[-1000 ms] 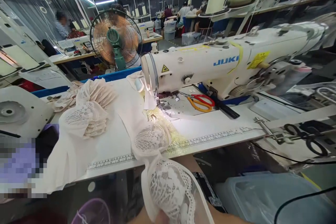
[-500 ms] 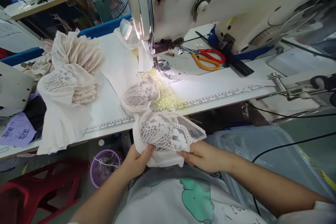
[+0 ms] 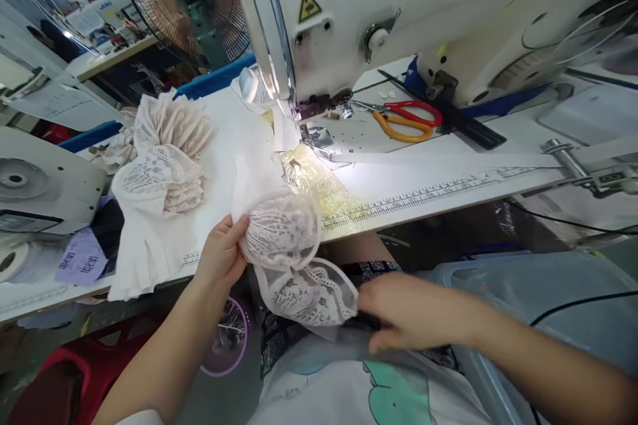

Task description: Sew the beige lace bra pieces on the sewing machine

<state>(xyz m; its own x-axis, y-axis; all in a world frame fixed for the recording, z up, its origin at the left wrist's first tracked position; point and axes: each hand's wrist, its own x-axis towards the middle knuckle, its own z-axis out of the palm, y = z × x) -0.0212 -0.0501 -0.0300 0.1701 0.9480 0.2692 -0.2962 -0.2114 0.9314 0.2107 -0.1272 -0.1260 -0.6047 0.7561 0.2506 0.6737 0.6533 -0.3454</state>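
Note:
My left hand pinches the edge of one cup of a pale lace bra, thumb on top. That cup is raised at the table's front edge, and its second cup hangs below over my lap. My right hand is blurred beside the hanging cup, over my lap. Its fingers are mostly hidden, and a dark patch shows under them that I cannot make out. Behind the bra, a crinkled yellowish clear film lies by the needle of a white sewing machine.
A heap of similar lace bras lies to the left on the white table. Scissors with red and orange handles rest by the machine. A purple bin, a red stool and a clear plastic tub stand below. A fan is behind.
My left hand has moved up and left, lifting a cup. My right hand has come off the bra's lower edge and moved slightly right and down. The view has shifted.

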